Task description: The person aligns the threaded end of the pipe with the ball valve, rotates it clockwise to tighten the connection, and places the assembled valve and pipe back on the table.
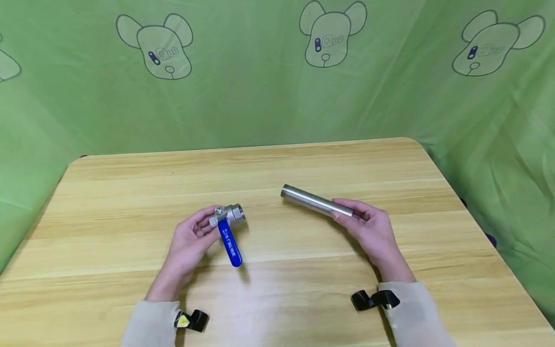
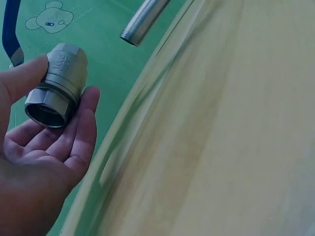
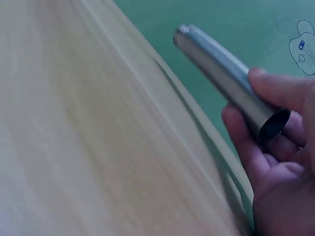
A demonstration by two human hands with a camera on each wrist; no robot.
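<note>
My left hand point(image 1: 191, 239) grips a metal ball valve point(image 1: 234, 212) between thumb and fingers, above the table. The valve's blue lever handle point(image 1: 230, 243) points down toward me. In the left wrist view the open threaded end of the ball valve point(image 2: 64, 91) faces the wrist. On the right, my right hand point(image 1: 373, 229) pinches a steel pipe point(image 1: 314, 198) near its rear end. Its far end tilts up and left, toward the valve, with a gap between the two. Threads show on the far end of the pipe point(image 2: 142, 24) in the left wrist view; its near end looks hollow in the right wrist view.
Both hands are over a wooden table point(image 1: 282, 299) with rounded far corners. Behind it hangs a green cloth point(image 1: 251, 96) printed with mouse-like heads; it also covers the sides. Black wrist straps point(image 1: 375, 300) sit at both sleeves.
</note>
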